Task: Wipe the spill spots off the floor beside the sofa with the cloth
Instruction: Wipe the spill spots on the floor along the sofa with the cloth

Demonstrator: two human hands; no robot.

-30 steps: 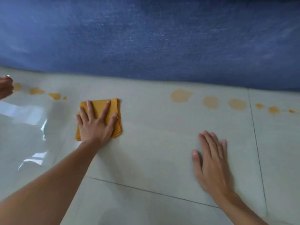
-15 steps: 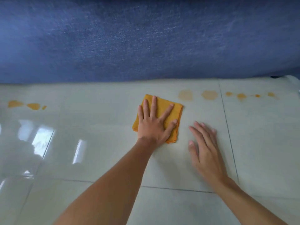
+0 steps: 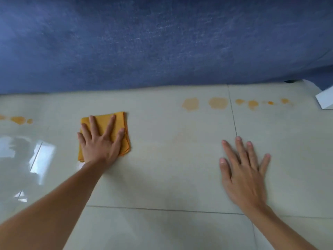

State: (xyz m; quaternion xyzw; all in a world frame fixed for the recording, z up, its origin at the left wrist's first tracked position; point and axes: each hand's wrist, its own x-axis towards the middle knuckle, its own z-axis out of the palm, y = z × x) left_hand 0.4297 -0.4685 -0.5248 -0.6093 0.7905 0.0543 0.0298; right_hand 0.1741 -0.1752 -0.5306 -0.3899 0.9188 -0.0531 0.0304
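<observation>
A folded orange cloth (image 3: pixel 103 121) lies flat on the pale tiled floor (image 3: pixel 171 177) in front of the blue sofa (image 3: pixel 162 42). My left hand (image 3: pixel 100 145) presses down on it with fingers spread. My right hand (image 3: pixel 243 170) rests flat on the bare floor to the right, fingers apart, holding nothing. Two pale orange spill spots (image 3: pixel 191 103) (image 3: pixel 218 102) sit along the sofa's base between the hands. A trail of smaller, darker spots (image 3: pixel 252 104) runs to their right. More orange spots (image 3: pixel 18 119) lie left of the cloth.
The sofa's front closes off the whole far side. A white object (image 3: pixel 326 98) pokes in at the right edge by the sofa's corner. Window glare reflects off the tiles at the left (image 3: pixel 41 156).
The cloth under my left hand slid right toward the pale spots, then back left. My right hand has spread its fingers wider on the floor.
</observation>
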